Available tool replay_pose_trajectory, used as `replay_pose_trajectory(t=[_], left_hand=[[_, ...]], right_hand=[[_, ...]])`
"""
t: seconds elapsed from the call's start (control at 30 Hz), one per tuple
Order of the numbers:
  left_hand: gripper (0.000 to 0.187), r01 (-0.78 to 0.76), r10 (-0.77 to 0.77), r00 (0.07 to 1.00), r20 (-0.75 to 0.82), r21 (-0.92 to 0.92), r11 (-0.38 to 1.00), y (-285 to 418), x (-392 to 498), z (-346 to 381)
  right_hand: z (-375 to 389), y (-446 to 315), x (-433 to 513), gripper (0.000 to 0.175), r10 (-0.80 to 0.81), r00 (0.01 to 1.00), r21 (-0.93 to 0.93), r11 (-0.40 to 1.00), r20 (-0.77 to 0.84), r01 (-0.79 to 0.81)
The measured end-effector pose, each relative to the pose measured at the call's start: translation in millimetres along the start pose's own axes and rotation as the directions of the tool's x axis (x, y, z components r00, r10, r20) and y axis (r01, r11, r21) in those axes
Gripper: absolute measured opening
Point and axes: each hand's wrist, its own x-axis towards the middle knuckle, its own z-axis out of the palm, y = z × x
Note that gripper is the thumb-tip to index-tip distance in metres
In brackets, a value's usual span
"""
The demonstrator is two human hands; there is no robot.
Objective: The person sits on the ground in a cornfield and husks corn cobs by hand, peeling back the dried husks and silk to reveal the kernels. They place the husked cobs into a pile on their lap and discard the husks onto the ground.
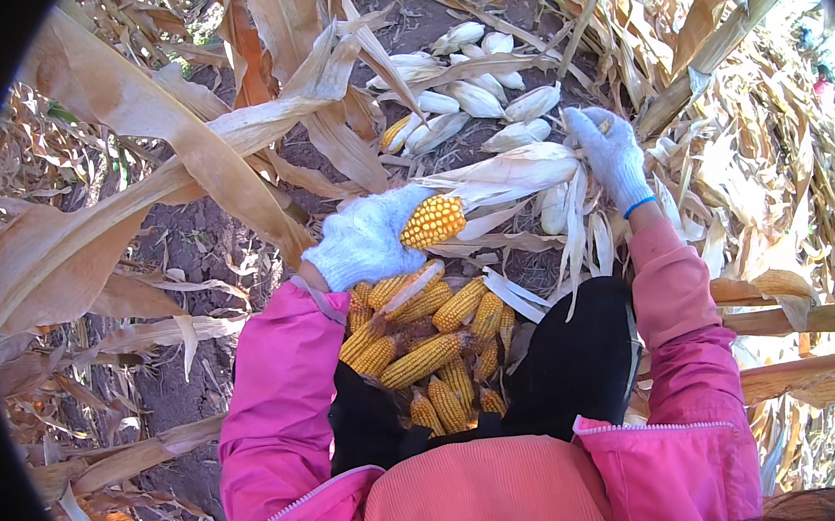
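Note:
My left hand (pixel 370 235), in a white knit glove, is closed around a yellow ear of corn (pixel 433 221); its kernelled end shows beside the glove. To the right, my right hand (pixel 609 148), gloved likewise, grips the gathered end of pale dry husks (pixel 511 172). These husks stretch between the two hands, with strips hanging below. Whether they are still joined to the ear is hard to tell. Below my left hand, a pile of husked yellow corn ears (pixel 427 357) lies between my knees.
Several ears in pale husks (pixel 477 96) lie on the soil ahead, one partly bare ear (pixel 396 134) among them. A long dry corn leaf (pixel 171 126) arches across the left. Cut stalks (pixel 815 319) lie at the right, below heaped dry husks and leaves (pixel 763 174).

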Motion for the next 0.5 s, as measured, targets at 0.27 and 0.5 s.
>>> replay_pose_trajectory(t=[0.27,0.5], left_hand=[[0.072,-0.044,-0.011,0.976,-0.219,-0.244,0.969,-10,-8,-20],[0.073,-0.101,-0.026,0.922,-0.386,-0.306,0.947,-21,-17,-45]], right_hand=[[-51,22,12,0.032,-0.072,0.991,-0.881,0.453,0.111,0.132],[-109,85,26,0.023,-0.024,0.948,-0.932,-0.194,0.316,0.306]])
